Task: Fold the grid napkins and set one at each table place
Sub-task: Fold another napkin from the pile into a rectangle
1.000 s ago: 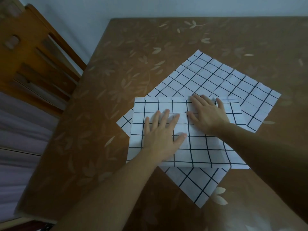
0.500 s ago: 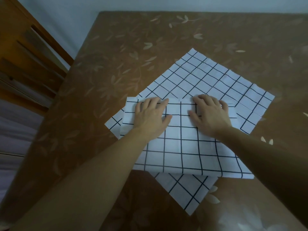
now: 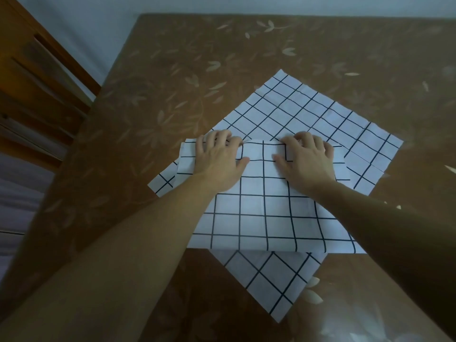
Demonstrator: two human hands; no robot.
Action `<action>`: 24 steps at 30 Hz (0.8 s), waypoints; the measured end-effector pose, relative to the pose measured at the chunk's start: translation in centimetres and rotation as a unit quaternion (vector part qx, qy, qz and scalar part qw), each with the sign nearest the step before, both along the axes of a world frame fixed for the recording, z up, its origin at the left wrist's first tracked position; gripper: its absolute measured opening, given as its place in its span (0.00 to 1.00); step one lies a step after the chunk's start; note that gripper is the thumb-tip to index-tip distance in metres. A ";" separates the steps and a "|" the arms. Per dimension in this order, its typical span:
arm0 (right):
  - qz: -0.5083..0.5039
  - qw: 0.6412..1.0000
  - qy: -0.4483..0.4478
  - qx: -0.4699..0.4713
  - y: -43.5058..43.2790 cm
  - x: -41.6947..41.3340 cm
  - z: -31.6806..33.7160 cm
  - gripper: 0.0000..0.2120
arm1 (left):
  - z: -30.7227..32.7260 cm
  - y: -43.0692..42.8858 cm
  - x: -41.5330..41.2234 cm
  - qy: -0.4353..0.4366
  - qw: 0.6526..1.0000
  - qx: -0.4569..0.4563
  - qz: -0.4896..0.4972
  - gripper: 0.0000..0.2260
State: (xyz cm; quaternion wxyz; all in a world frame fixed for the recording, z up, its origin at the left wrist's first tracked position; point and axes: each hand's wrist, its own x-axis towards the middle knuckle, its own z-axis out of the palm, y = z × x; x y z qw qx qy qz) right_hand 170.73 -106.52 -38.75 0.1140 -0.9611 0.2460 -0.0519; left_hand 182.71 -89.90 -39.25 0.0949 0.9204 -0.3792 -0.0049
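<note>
2 hands gripping the far edge of 1 grid napkin, with a 2nd spread beneath it.

Nearest, at 6 o'clock, a corner of the lower napkin (image 3: 278, 282) pokes out on the table (image 3: 153, 77); over it lies the top napkin (image 3: 264, 218), thin, limp cloth (light, prone to creep), best taken at edges or corners. At 12 o'clock the left hand (image 3: 217, 159) and right hand (image 3: 306, 159) curl their fingers over its far hem, lightly bunching it.
</note>
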 end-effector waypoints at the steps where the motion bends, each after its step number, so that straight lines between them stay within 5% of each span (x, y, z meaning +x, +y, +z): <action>1: -0.001 1.000 0.001 0.001 0.3 -0.2 0.0 0.25 | 0.1 0.0 -0.2 0.000 1.000 0.000 0.002 0.20; 12: 0.087 0.994 0.051 0.032 7.7 -8.1 1.4 0.31 | 0.8 3.9 -11.6 0.063 0.998 0.025 -0.017 0.25; 24: 0.038 0.989 0.145 0.012 1.8 -14.5 -0.2 0.33 | -0.2 8.7 -9.1 0.079 0.989 0.112 0.060 0.26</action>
